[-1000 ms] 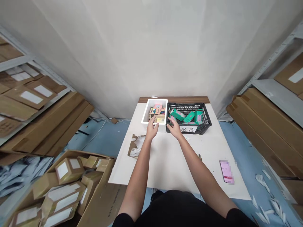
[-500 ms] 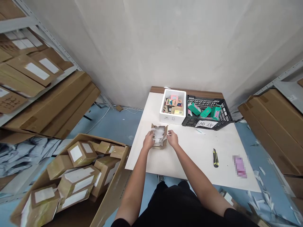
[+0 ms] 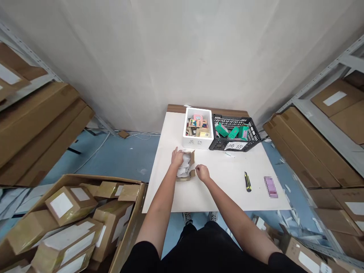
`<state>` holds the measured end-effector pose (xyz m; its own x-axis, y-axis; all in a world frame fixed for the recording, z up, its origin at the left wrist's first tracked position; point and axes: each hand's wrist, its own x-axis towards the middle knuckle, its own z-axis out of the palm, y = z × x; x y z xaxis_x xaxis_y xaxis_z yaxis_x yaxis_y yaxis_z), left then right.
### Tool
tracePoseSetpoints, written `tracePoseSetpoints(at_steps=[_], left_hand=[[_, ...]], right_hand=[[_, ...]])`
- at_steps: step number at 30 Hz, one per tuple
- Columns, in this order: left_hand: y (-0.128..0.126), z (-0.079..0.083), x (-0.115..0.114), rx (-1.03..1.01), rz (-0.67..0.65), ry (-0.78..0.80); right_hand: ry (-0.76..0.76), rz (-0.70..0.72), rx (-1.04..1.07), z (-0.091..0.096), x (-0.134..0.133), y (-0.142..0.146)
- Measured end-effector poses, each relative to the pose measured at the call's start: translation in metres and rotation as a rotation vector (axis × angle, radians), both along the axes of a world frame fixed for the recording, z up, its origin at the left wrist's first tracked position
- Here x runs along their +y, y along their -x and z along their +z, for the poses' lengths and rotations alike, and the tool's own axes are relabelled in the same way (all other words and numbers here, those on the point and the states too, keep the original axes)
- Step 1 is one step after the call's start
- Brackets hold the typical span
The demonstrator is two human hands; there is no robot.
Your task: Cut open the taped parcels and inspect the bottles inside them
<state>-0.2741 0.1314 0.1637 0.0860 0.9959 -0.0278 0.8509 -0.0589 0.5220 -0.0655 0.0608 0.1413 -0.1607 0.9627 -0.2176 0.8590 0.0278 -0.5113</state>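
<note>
A small opened cardboard box (image 3: 192, 159) lies on the white table, its right flap folded outward. Crumpled white packing material (image 3: 184, 167) fills it and hides whatever is beneath. My left hand (image 3: 176, 157) grips the box at its upper left edge, one finger pointing up. At the right flap, my right hand (image 3: 202, 173) has its fingers pinched together; what is between them, if anything, is too small to make out.
Behind the box stand a white foam bin (image 3: 196, 143) of small cartons and a black crate (image 3: 253, 132) with green boxes. A box cutter (image 3: 247, 182) and a blurred pinkish item (image 3: 270, 187) lie right on the table (image 3: 222, 193). Left, a large carton (image 3: 139, 193) holds several parcels.
My left hand has shifted up along the box's left edge. The right hand has moved lower beside the right flap and its fingers have closed. The view has turned to the right.
</note>
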Motion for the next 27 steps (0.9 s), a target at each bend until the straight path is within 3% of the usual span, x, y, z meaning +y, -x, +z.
tracePoseSetpoints(at_steps=[3,6,12,17,20,23,27], left_hand=[[0.008,0.002,-0.006,-0.100,0.022,-0.136],[0.019,-0.001,-0.029,-0.135,0.026,-0.196],[0.029,-0.017,-0.093,-0.001,-0.025,0.045],[0.023,-0.020,-0.122,0.062,0.042,-0.057],[0.020,-0.023,-0.128,0.042,-0.034,-0.002],[0.020,-0.029,-0.135,-0.011,-0.126,0.037],[0.026,-0.037,-0.146,-0.038,-0.062,-0.100]], right_hand=[[-0.048,-0.031,0.030,0.004,0.003,-0.003],[-0.049,-0.011,0.072,0.006,0.006,0.004],[-0.023,0.189,0.015,0.003,-0.001,0.036],[0.005,0.472,-0.111,-0.006,-0.010,0.053],[0.055,0.556,-0.066,-0.011,-0.015,0.050],[-0.020,0.500,0.003,-0.012,-0.024,0.037],[-0.147,0.268,-0.026,-0.013,-0.042,0.019]])
